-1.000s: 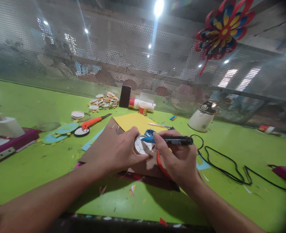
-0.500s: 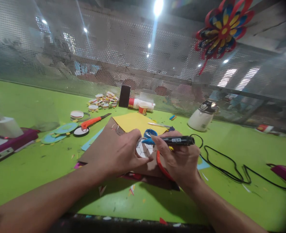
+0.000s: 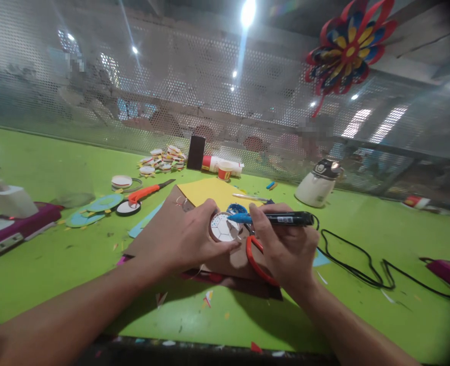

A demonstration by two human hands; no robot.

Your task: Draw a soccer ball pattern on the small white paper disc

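Note:
A small white disc with a football pattern of lines and blue dots along its upper left is held by its edge in my left hand, thumb and fingers curved round it. My right hand grips a black marker, its blue front end pointing left at the disc's upper part; I cannot tell whether the tip touches. Partly hidden by that hand lie scissors with red-orange handles. Just behind the disc sits a small round blue thing. Brown card and a yellow sheet lie beneath.
Orange-handled scissors and light blue paper rings lie left, near a purple power strip. Behind are a pile of small discs, a phone and a paper cup. A white kettle-like jug and black cable are right.
The marker and right hand have shifted slightly right. In my left hand the disc has moved a little up and left, and its blue dots now show more clearly.

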